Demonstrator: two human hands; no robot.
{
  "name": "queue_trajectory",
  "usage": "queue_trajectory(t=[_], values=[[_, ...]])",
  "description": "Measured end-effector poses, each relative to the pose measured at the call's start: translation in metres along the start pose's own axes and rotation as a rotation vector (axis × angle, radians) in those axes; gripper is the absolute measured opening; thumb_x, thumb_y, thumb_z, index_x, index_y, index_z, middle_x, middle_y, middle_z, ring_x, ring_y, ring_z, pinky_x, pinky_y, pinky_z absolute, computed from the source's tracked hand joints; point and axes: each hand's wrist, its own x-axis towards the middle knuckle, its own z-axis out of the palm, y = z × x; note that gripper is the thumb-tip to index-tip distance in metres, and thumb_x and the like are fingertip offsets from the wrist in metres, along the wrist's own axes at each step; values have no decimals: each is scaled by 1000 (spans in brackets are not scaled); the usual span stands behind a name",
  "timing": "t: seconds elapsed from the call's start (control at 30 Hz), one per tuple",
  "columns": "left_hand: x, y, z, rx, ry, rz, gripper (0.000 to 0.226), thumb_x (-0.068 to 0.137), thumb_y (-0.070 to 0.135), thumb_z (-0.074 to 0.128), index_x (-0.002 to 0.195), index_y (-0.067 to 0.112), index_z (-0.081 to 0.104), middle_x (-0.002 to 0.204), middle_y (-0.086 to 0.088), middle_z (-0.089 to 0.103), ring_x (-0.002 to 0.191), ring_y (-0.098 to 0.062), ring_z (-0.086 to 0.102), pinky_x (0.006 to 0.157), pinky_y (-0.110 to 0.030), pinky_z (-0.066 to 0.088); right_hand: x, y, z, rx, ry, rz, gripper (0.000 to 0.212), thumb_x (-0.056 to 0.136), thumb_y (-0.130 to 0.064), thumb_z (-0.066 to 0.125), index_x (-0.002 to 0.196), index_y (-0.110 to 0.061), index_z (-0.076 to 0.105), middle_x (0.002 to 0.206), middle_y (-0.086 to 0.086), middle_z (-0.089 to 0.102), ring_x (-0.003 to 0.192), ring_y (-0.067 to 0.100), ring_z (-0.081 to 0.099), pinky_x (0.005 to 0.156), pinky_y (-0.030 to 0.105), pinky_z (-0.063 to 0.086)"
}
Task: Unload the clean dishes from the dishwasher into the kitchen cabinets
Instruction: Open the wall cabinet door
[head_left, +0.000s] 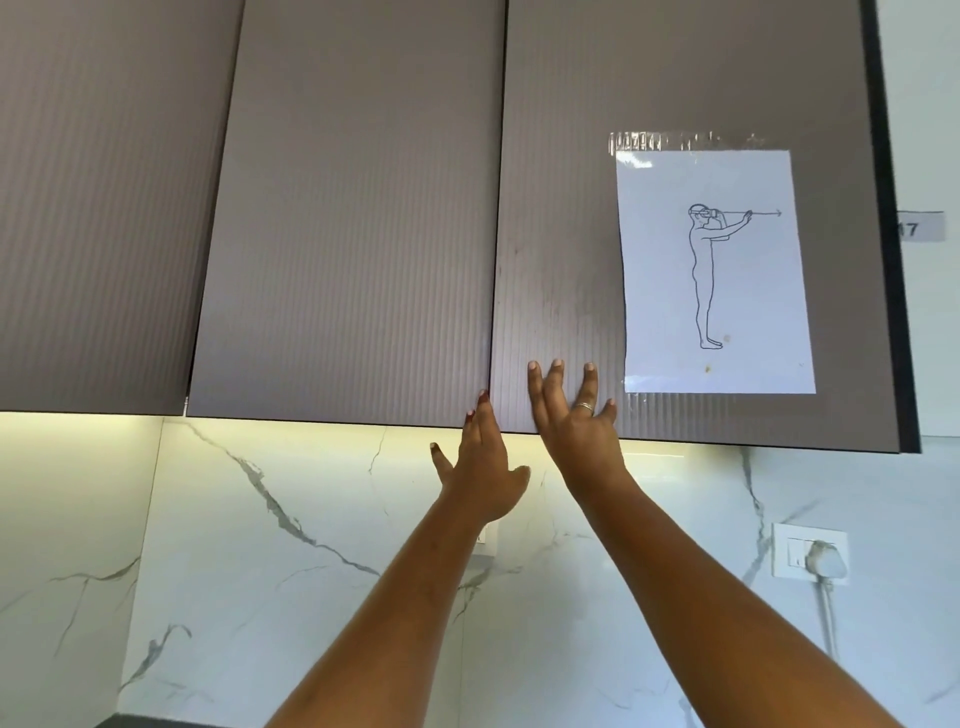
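Overhead in front of you hang three ribbed, grey-brown cabinet doors (353, 208), side by side and all closed, with a lit strip glowing beneath their lower edges. On the right-hand door (561, 234) one white sheet of paper (753, 291) with a line drawing of a standing figure is fixed by clear tape (675, 141) along its top. Below the cabinets runs a white marble backsplash with grey veins (311, 571), and to the right it carries one white wall socket with a plug in it (810, 558). One small grey label reading "17" (919, 227) sits on the wall past the right-hand door. Your two bare forearms reach up across the backsplash. Your left hand (483, 467) is open with straight fingers, their tips at the lower edge where the middle and right doors meet; you cannot tell whether they hook it. Your right hand (571, 415), wearing one ring, is spread wide and lies flat on the bottom of the right-hand door, beside the paper. Neither hand holds anything.
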Motion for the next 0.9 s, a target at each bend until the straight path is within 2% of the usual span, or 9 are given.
queue_trajectory(t=[0.07,0.13,0.23,0.43,0.6,0.7,0.77,0.83,0.9], values=[[-4,4,0,-157,59,10,81,94,36,51,150,18,-4,160,0,2,147,-23,12,116,-53,7,-4,3,-3,15,17,-3,117,45,-20,94,141,-9,28,136,16,54,115,46,56,71,45,57],[-9,8,-5,-412,130,52,68,96,26,49,150,14,9,158,-6,16,144,-26,23,116,-47,23,-11,9,-12,51,44,-8,118,43,-19,95,140,-8,29,135,18,54,115,47,56,70,46,57],[-22,29,-29,-664,237,48,51,97,24,46,143,12,26,147,-10,38,135,-28,40,108,-43,40,-26,24,-30,118,104,-21,119,41,-19,95,140,-7,30,135,20,54,115,48,55,71,48,57],[-55,89,-82,-764,317,23,48,94,33,52,136,16,36,136,-8,51,124,-27,51,102,-39,45,-66,64,-78,264,156,-34,126,41,-19,96,146,-6,26,138,21,50,119,48,52,75,48,56],[-104,134,-110,-726,312,-14,51,93,33,53,138,17,34,142,-9,45,128,-29,47,104,-43,44,-113,105,-115,450,100,-57,110,52,-8,91,146,-12,34,140,16,50,118,46,54,60,40,59],[-133,165,-124,-680,323,-17,49,94,30,53,137,15,35,137,-8,49,123,-27,50,94,-29,46,-137,137,-135,699,105,-68,76,87,-5,60,151,-19,20,149,12,37,129,41,45,80,42,56],[-154,189,-130,-642,344,9,46,94,29,54,134,15,36,131,-8,52,116,-25,54,85,-24,46,-140,161,-155,924,239,48,50,97,-16,45,146,-18,32,143,8,43,118,33,54,88,40,52],[-177,216,-134,-616,366,60,43,94,26,55,131,15,37,125,-8,56,109,-24,57,82,-24,48,-138,184,-184,1159,290,166,44,100,-32,38,143,-20,37,142,3,43,122,26,51,99,39,46],[-197,243,-135,-604,382,136,41,94,21,54,131,15,39,118,-8,60,103,-25,61,84,-33,53,-130,207,-214,1360,261,233,54,98,-45,39,147,-23,31,149,3,37,134,24,41,109,42,37]])
